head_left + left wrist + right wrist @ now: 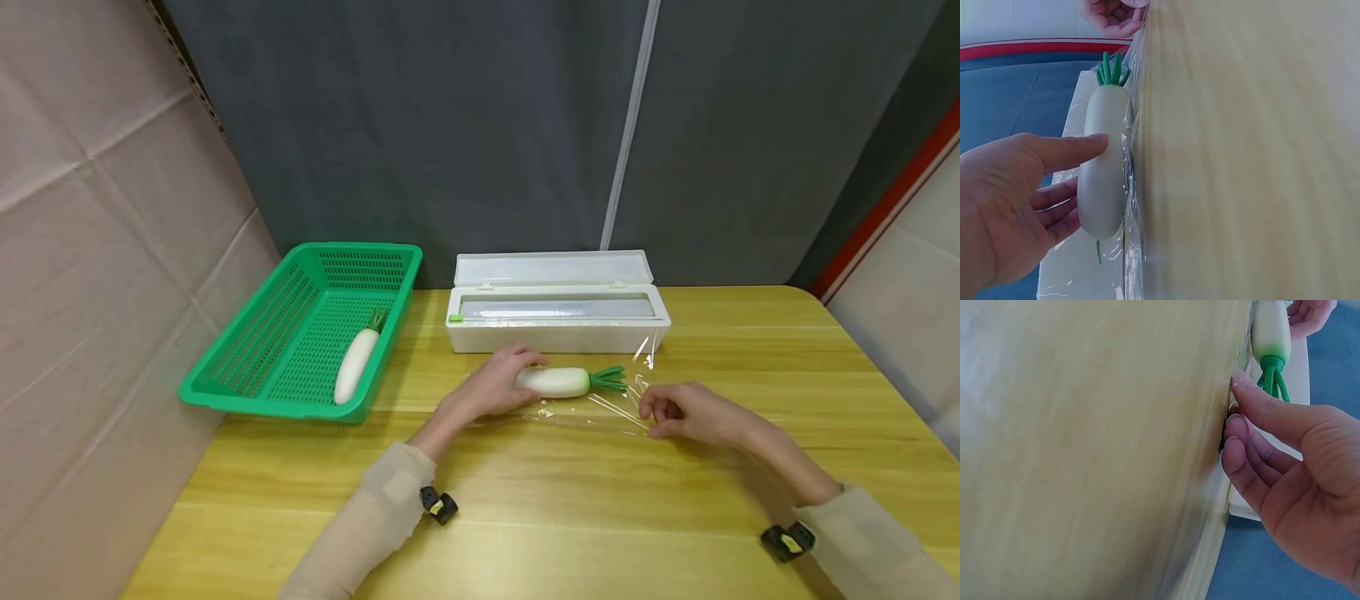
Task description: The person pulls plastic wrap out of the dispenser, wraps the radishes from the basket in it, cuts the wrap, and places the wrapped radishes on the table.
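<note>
A white radish (pixel 557 382) with green stalks lies on a sheet of cling film (pixel 581 414) on the table. My left hand (pixel 504 381) grips the radish at its tail end; in the left wrist view the thumb is on one side of the radish (pixel 1104 181) and the fingers are on the other. By the stalks, my right hand (pixel 693 412) pinches the film's right edge between thumb and curled fingers. The film runs down from a white dispenser box (pixel 558 339), whose lid stands raised behind. Beneath the radish, the film's extent is partly hidden.
To the left stands a green plastic basket (pixel 281 410) with a second white radish (pixel 356 367) in it. A small green slider (pixel 455 318) sits at the dispenser's left end. Behind the table hangs a dark grey curtain (pixel 450 125).
</note>
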Demonstrator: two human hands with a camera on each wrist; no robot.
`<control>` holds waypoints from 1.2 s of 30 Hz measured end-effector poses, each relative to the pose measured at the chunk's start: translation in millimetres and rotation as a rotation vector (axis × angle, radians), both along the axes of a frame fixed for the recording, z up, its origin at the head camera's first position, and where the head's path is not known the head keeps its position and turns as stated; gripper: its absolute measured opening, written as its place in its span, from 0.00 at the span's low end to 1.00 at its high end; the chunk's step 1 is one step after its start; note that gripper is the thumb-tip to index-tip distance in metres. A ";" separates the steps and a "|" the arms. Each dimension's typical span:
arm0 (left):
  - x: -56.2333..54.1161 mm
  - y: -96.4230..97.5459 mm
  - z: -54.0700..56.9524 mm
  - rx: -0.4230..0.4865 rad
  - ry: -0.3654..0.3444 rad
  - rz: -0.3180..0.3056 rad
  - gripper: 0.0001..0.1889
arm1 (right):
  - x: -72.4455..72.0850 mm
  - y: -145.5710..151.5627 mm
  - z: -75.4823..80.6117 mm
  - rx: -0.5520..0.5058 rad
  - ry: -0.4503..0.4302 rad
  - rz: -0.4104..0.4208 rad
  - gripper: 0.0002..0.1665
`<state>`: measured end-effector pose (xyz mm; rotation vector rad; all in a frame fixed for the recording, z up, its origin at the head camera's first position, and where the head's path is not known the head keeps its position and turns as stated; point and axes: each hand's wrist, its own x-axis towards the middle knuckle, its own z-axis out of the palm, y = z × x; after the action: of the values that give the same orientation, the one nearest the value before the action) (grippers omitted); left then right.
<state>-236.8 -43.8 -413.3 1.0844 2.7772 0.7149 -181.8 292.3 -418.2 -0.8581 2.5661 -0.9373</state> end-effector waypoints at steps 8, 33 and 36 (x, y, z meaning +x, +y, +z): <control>3.8 -15.8 1.1 0.054 -0.005 0.030 0.24 | 0.6 0.6 0.5 0.001 0.004 0.009 0.10; 13.8 -73.2 -0.3 0.145 -0.031 0.051 0.18 | 6.4 3.0 -3.0 0.003 0.051 -0.008 0.07; 16.1 -78.2 -1.6 0.115 -0.055 0.043 0.17 | 7.6 3.4 -2.9 -0.017 0.075 -0.002 0.07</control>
<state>-220.7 -122.0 -414.9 1.0105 2.7508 0.9054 -174.3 295.7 -421.1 -0.9120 2.6262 -0.9456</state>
